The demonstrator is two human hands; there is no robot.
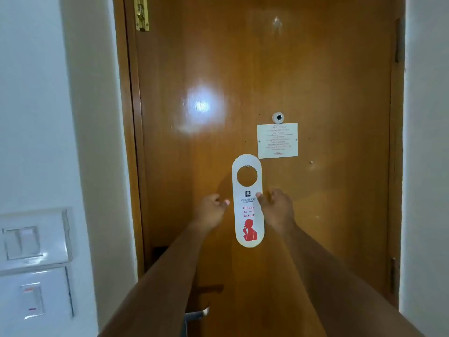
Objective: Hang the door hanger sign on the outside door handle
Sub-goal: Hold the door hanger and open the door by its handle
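Sign (248,210) hangs on my door's (328,215) small hook; my right hand (277,210) pinches its edge, left hand (211,211) loosely curled beside it.

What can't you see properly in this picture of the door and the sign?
- Door handle: mostly hidden behind the left forearm in the head view.
- Notice on the door: print too small and blurred to read.
- Right hand on the door hanger sign: grip unclear.
- Small peg at the sign's hole: too tiny to identify.
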